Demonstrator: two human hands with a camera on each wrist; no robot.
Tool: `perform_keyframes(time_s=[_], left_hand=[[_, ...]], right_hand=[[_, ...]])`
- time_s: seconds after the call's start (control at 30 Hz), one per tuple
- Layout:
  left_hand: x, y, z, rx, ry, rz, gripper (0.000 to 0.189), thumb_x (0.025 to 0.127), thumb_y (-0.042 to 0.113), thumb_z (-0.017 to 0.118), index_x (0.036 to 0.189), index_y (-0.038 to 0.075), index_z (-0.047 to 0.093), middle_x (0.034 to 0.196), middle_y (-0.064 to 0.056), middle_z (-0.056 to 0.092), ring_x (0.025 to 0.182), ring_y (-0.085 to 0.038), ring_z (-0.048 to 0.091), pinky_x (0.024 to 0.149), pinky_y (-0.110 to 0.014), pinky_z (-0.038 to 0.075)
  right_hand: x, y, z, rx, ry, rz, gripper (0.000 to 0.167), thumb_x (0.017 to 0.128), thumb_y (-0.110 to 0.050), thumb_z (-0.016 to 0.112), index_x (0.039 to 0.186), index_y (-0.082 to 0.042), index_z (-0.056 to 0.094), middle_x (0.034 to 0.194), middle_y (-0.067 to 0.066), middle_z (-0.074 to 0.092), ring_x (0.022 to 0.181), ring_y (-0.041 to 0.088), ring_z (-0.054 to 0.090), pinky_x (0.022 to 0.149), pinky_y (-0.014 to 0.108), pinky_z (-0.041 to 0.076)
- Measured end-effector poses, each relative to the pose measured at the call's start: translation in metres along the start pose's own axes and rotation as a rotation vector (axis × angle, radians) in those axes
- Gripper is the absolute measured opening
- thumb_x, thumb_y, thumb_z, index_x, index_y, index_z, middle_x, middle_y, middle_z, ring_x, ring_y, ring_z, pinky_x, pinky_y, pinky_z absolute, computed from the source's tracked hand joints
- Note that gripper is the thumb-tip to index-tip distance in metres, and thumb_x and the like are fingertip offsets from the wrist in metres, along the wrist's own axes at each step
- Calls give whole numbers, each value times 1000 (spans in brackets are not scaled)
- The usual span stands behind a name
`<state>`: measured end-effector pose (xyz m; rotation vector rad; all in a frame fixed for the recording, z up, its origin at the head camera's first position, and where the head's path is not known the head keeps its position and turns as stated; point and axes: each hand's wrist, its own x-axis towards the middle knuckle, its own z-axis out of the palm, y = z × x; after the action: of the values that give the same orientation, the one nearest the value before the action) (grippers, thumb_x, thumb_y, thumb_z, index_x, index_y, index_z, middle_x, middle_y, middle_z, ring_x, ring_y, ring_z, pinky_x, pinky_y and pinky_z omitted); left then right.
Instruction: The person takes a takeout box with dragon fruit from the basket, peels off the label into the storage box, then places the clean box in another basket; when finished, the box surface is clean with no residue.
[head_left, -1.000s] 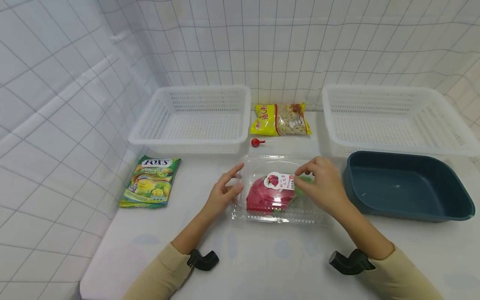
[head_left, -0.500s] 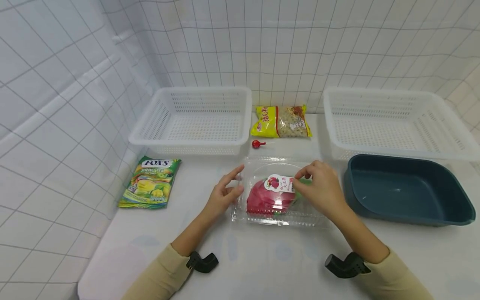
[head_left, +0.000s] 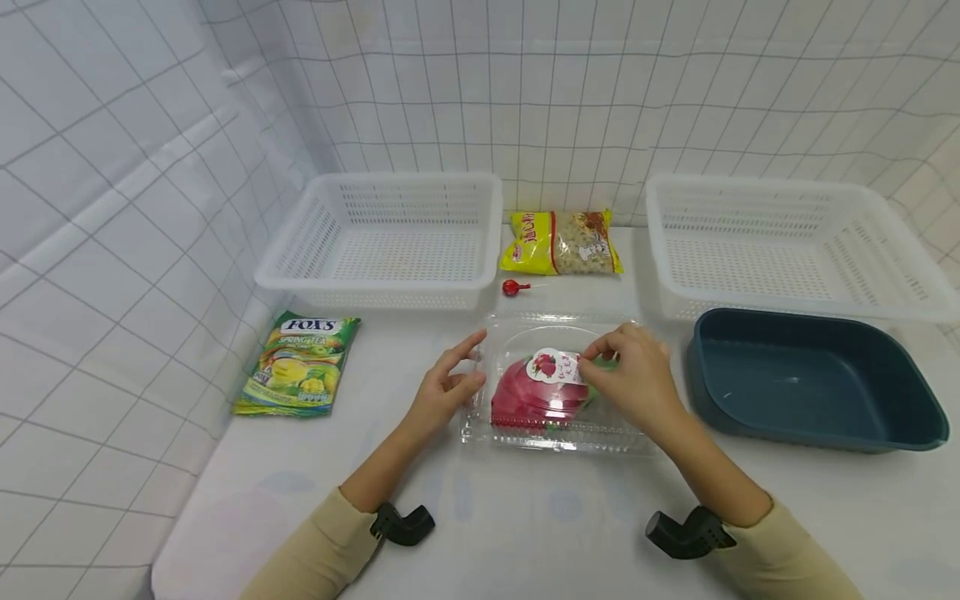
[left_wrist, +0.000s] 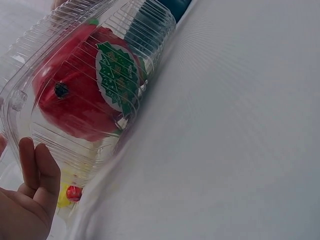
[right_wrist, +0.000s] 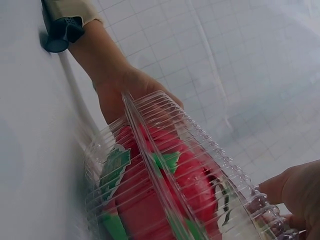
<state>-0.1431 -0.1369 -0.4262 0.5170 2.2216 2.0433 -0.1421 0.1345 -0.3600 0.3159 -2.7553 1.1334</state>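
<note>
A clear plastic clamshell box (head_left: 555, 437) sits on the white table in the middle of the head view. Inside lies a red dragon fruit (head_left: 517, 396) with green leaf tips; the left wrist view shows a green oval label (left_wrist: 117, 75) beside it. On the lid is a white sticker (head_left: 553, 366) with a fruit picture. My right hand (head_left: 637, 375) pinches the sticker's right end between thumb and index finger, covering that end. My left hand (head_left: 442, 387) rests against the box's left side, index finger and thumb extended and spread apart.
Two white mesh baskets (head_left: 378, 296) (head_left: 810, 304) stand at the back. A yellow snack bag (head_left: 562, 243) and a red lollipop (head_left: 512, 287) lie between them. A green candy bag (head_left: 300, 364) lies left; a dark teal tub (head_left: 817, 429) stands right.
My right hand has shifted slightly left over the lid, and its fingertips cover more of the sticker's right end. My left hand and the box keep their places.
</note>
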Motion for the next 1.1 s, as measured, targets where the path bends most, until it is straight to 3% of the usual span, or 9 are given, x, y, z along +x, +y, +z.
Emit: perform_keyframes(time_s=[0.2, 0.43, 0.9, 1.1], left_hand=[[1, 0, 1, 0, -2, -2, 58, 95, 13, 60, 149, 11, 38, 126, -21, 41, 63, -18, 51, 61, -21, 45], [-1, 0, -1, -13, 2, -25, 59, 94, 10, 60, 149, 12, 39, 126, -21, 41, 64, -21, 53, 60, -22, 45], [0, 4, -2, -28, 4, -52, 58, 94, 9, 59, 149, 13, 39, 127, -21, 41, 69, -19, 56, 62, -22, 47], [0, 4, -2, -30, 8, -57, 58, 94, 9, 59, 149, 13, 40, 127, -19, 41, 70, -19, 57, 63, -21, 48]], right_hand=[[-3, -2, 1, 83, 40, -37, 4, 83, -10, 69, 81, -7, 70, 78, 2, 61, 76, 20, 52, 68, 35, 41], [-3, -1, 5, 138, 118, -87, 3, 84, -5, 69, 86, -5, 72, 73, 0, 65, 70, 15, 57, 60, 26, 42], [-3, -1, 5, 226, 120, -95, 12, 84, -1, 73, 96, -1, 71, 87, 7, 72, 76, 17, 66, 67, 18, 49], [-2, 0, 2, 429, 99, -55, 10, 86, 0, 72, 95, 2, 74, 91, 11, 72, 79, 12, 66, 71, 17, 52]])
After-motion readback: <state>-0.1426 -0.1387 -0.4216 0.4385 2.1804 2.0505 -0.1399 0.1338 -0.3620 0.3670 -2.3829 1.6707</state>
